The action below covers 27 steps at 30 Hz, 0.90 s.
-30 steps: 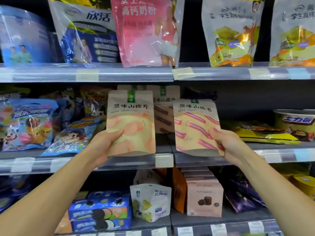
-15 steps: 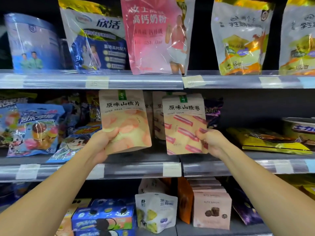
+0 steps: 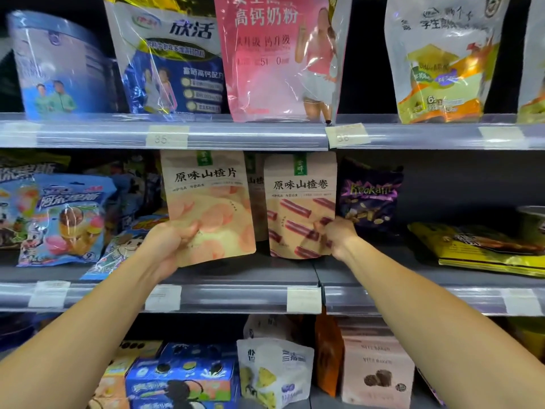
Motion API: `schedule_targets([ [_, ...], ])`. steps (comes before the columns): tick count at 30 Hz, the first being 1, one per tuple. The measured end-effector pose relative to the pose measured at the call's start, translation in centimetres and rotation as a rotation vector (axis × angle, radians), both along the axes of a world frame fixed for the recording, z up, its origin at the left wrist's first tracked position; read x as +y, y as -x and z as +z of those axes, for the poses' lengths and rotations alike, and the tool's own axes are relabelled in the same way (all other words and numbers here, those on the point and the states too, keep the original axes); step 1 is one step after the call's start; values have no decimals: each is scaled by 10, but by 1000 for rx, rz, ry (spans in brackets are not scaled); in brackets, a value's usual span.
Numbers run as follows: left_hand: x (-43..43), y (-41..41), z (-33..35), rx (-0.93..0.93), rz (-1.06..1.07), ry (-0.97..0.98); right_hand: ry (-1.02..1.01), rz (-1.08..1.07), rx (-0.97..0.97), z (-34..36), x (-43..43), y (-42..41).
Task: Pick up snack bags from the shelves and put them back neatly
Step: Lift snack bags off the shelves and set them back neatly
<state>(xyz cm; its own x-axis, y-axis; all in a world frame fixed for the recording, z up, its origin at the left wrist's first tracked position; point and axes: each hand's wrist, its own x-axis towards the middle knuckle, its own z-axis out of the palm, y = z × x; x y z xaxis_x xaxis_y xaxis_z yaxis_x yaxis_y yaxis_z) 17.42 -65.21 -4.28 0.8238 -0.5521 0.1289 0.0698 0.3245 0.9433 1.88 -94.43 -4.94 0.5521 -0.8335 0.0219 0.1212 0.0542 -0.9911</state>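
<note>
— What are the two pouches like?

— Both are flat, matte, paper-tan stand-up pouches with rounded corners and a small green tag at the top. The slices pouch [image 3: 209, 202] is printed with pale pink discs, the rolls pouch [image 3: 300, 202] with dark red sticks.

— Where are they?

— At the middle shelf [image 3: 236, 276], a dark deck fronted by a glossy clear price rail [image 3: 236, 296]. The rolls pouch is just beside the slices pouch, at its three o'clock. A crinkly purple foil bag [image 3: 370, 196] stands at three o'clock of that.

— Who holds what?

— The left hand [image 3: 174, 246] clenches the slices pouch at its seven o'clock corner, thumb on the front, creasing the paper. The right hand [image 3: 339, 234] pinches the rolls pouch at its four o'clock edge.

— Which way do they point?

— Fronts face the camera, long axes running six to twelve. The rolls pouch is upright. The top of the slices pouch leans slightly toward eleven. Whether its bottom edge touches the deck, I cannot tell.
</note>
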Motion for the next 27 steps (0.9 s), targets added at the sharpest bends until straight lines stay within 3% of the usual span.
schedule_targets([
  [5, -3, -4, -1, 31, 13, 42, 127, -66, 21, -7, -4, -7],
  [9, -6, -3, -2, 42, 18, 57, 83, -80, -41, -10, -3, -11],
  [17, -13, 7, 0, 62, 38, 30, 225, -144, 88, -14, -4, -13],
  [24, -17, 12, 2, 104, 50, 60, 295, -182, 366, -2, 11, 12],
  [27, -20, 13, 3, 106, 60, 69, 531, -370, 591, -5, 40, 39],
])
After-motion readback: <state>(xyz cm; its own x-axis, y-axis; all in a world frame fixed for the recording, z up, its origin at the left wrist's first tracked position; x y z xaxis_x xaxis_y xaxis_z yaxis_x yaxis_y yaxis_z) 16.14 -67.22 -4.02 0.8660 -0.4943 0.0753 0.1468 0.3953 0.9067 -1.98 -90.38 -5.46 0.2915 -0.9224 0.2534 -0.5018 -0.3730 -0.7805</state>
